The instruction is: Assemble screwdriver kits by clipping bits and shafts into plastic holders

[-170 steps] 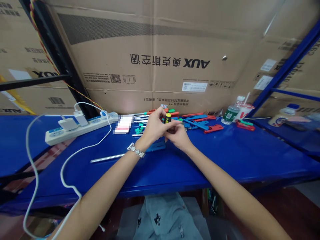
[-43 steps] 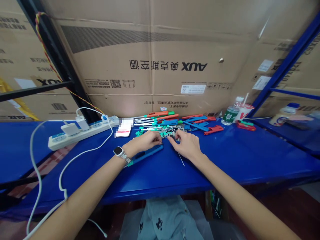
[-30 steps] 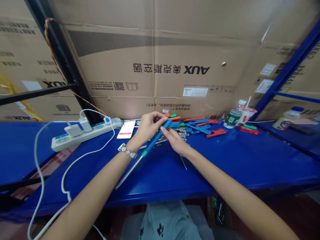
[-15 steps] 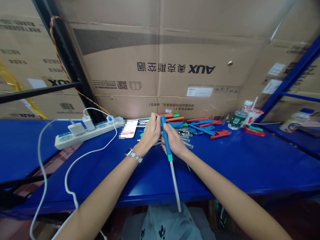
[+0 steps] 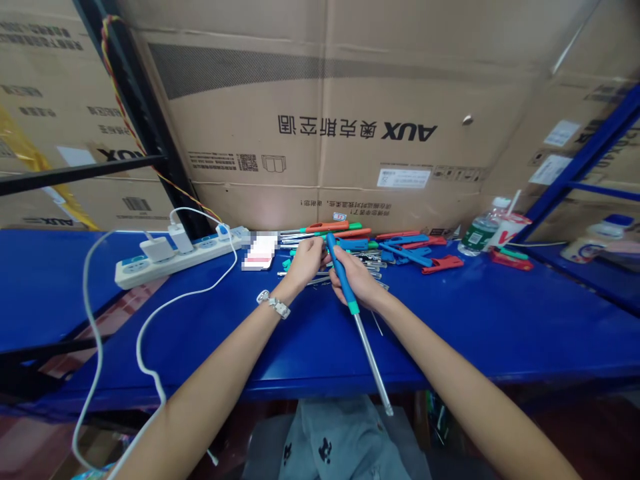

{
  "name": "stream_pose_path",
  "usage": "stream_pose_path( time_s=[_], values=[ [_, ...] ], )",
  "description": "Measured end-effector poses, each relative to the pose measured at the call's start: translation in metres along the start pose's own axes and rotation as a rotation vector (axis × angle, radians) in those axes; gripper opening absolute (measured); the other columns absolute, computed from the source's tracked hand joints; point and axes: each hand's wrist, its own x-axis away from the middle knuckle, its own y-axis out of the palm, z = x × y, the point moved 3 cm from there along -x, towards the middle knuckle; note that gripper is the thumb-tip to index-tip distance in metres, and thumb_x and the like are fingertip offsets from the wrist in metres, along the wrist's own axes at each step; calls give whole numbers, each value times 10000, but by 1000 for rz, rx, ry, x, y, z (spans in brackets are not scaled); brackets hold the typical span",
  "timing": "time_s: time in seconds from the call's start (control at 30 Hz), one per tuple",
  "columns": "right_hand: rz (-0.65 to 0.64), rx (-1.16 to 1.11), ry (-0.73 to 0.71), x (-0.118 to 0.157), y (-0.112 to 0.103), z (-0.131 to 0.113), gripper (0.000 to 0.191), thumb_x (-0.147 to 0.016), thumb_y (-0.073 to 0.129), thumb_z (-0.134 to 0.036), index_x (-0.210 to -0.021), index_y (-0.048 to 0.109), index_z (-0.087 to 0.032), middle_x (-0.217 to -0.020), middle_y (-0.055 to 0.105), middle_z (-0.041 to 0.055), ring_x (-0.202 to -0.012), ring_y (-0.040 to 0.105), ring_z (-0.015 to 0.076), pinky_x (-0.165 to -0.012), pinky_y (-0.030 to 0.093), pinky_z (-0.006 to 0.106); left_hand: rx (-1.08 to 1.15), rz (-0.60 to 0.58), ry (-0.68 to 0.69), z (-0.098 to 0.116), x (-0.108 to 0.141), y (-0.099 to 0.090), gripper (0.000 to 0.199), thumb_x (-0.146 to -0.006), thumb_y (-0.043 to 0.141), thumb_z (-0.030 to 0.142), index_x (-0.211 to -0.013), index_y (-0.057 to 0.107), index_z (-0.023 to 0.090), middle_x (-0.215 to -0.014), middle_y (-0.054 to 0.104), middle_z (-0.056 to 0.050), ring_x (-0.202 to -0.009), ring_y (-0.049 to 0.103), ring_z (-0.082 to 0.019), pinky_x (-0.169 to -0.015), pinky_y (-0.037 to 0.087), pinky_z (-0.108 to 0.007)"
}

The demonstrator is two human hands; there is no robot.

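Note:
My right hand (image 5: 356,277) is wrapped round the blue handle of a long-nosed lighter (image 5: 343,272). Its green collar and long metal tube slant down toward my lap, past the table's front edge. Close to the handle's upper end is my left hand (image 5: 305,263), with the fingers curled in a pinch; whatever is between them is too small to make out. Behind both hands lies a pile of metal lighter tubes (image 5: 373,263). Blue plastic handle parts (image 5: 406,250) and red plastic handle parts (image 5: 443,265) lie to the right of it, with orange and green pieces (image 5: 330,227) at the back.
To the left a white power strip (image 5: 165,261) carries plugged-in chargers, with a white cable (image 5: 150,327) running over the blue table (image 5: 440,333). A phone (image 5: 263,250) lies beside it. A bottle (image 5: 477,233) and a cup (image 5: 510,230) stand right. Cardboard (image 5: 240,100) walls the back.
My left fingers have come away from the lighter's upper end and lowered slightly to the left. The lighter's tube tip has swung right in my right hand. The whole view has shifted slightly.

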Motion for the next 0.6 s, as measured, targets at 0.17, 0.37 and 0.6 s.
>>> stream_pose_path(
  time_s=[0.17, 0.37, 0.6],
  values=[
    [-31, -87, 63, 3, 4, -1, 376, -1021, 390, -598, -973, 473, -235, -427, 432, -115, -249, 397, 123, -270, 294, 210, -281, 54, 268, 9, 12, -6, 212, -1063, 409, 217, -851, 408, 231, -735, 495, 14, -639, 502, -158, -628, 375, -296],
    [-48, -82, 61, 6, 4, 1, 324, -1048, 343, -545, -905, 397, -259, -422, 430, -116, -252, 410, 129, -266, 308, 209, -238, 47, 225, 12, 11, -2, 230, -1034, 448, 172, -812, 413, 222, -698, 486, 31, -623, 469, -142, -623, 347, -285],
    [-6, 91, -58, 0, -7, 4, 370, -1007, 491, -577, -854, 443, -244, -460, 464, -103, -285, 408, 93, -310, 327, 203, 219, -30, -197, 1, 7, 4, 379, -979, 519, 362, -654, 391, 215, -560, 380, 65, -465, 364, -91, -495, 331, -226]
  ],
)
